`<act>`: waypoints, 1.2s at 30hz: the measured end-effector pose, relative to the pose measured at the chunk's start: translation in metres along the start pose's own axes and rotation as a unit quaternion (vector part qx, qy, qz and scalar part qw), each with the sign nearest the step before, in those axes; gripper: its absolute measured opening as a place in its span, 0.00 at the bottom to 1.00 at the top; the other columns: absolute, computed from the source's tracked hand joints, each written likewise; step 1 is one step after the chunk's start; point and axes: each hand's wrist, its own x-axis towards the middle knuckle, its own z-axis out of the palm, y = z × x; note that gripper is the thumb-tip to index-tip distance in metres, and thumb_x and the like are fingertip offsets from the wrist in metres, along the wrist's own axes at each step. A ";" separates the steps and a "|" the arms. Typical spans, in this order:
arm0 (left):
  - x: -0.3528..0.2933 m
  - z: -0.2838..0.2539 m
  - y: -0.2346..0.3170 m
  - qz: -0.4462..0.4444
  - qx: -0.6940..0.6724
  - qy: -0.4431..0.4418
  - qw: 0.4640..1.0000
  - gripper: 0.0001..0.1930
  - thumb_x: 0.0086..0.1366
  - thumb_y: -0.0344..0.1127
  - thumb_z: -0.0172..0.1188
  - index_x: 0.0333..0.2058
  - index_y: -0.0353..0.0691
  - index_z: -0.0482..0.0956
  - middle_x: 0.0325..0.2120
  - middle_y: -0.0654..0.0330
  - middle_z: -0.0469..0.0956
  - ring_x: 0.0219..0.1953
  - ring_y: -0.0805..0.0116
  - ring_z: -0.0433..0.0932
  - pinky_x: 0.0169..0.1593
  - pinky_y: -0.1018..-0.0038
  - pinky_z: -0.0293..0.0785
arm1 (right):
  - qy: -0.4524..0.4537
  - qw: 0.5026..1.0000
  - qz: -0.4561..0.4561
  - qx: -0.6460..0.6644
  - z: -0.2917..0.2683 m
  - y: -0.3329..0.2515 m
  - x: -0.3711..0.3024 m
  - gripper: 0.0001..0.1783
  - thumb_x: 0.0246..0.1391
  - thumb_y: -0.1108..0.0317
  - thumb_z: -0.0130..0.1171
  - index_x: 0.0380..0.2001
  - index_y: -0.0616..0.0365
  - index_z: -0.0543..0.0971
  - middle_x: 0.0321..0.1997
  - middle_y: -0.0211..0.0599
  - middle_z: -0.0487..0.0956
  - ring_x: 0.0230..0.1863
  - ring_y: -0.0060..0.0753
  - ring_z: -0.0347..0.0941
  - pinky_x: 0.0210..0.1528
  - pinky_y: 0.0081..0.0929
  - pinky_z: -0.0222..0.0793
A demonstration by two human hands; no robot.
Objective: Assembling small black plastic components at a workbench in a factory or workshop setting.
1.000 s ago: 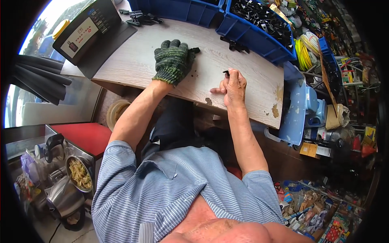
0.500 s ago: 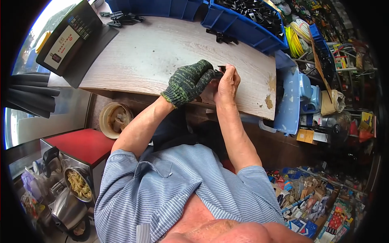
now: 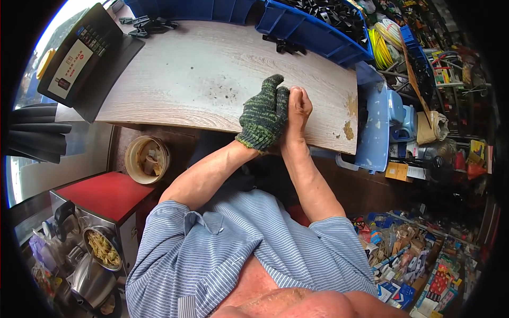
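Near the table's front edge, my left hand point(image 3: 263, 116), in a dark green knitted glove, presses against my bare right hand point(image 3: 298, 114). The gloved fingers are closed against the other palm, while the glove's thumb sticks up. My right hand's fingers are curled, with the thumb on top. Whatever lies between the two hands is hidden by them. Farther off on the wood-grain table point(image 3: 175, 74) lie a few black plastic pieces point(image 3: 284, 45), and another small pile of black plastic clamp-like pieces point(image 3: 147, 25) is at the far left.
A blue bin point(image 3: 313, 32) full of black pieces stands at the back, beside another blue bin point(image 3: 196, 10). A black folding display stand point(image 3: 79, 58) is at the left. A light blue tub point(image 3: 374, 127) adjoins the table's right end; a round bucket point(image 3: 147, 159) stands below its front edge.
My left hand has moved right and turned upright, closing up against my right hand. The small dark piece that showed between the hands is now out of sight.
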 end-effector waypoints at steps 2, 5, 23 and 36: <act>0.005 0.000 0.002 0.000 0.014 -0.012 1.000 0.19 0.71 0.36 0.51 0.58 0.39 0.68 0.37 0.47 0.81 0.36 0.47 0.81 0.39 0.59 0.75 | -0.020 1.000 -0.004 0.004 0.000 -0.005 -0.001 0.14 0.63 0.69 0.50 0.21 0.53 0.68 0.23 0.18 0.60 0.27 0.15 0.53 0.29 0.21 0.54; 0.002 -0.001 0.001 0.034 -0.033 -0.011 0.999 0.20 0.71 0.37 0.52 0.59 0.41 0.68 0.33 0.44 0.81 0.34 0.45 0.81 0.37 0.57 0.76 | -0.041 0.999 0.016 0.022 -0.003 -0.011 -0.005 0.13 0.65 0.68 0.50 0.23 0.51 0.69 0.24 0.16 0.62 0.27 0.12 0.55 0.29 0.18 0.54; 0.135 -0.259 -0.076 0.071 0.526 0.235 0.814 0.13 0.66 0.39 0.55 0.48 0.52 0.80 0.39 0.53 0.80 0.44 0.45 0.76 0.46 0.53 0.74 | -0.045 0.982 0.143 0.113 0.005 -0.029 -0.009 0.10 0.56 0.60 0.52 0.30 0.56 0.69 0.16 0.30 0.61 0.12 0.25 0.57 0.35 0.55 0.83; 0.141 -0.261 -0.095 0.273 0.553 0.170 0.768 0.16 0.66 0.43 0.55 0.50 0.50 0.80 0.47 0.55 0.80 0.52 0.48 0.76 0.52 0.53 0.73 | 0.166 0.968 0.165 0.086 -0.055 -0.040 0.069 0.17 0.61 0.53 0.52 0.34 0.57 0.66 0.11 0.31 0.53 0.13 0.31 0.56 0.35 0.64 0.79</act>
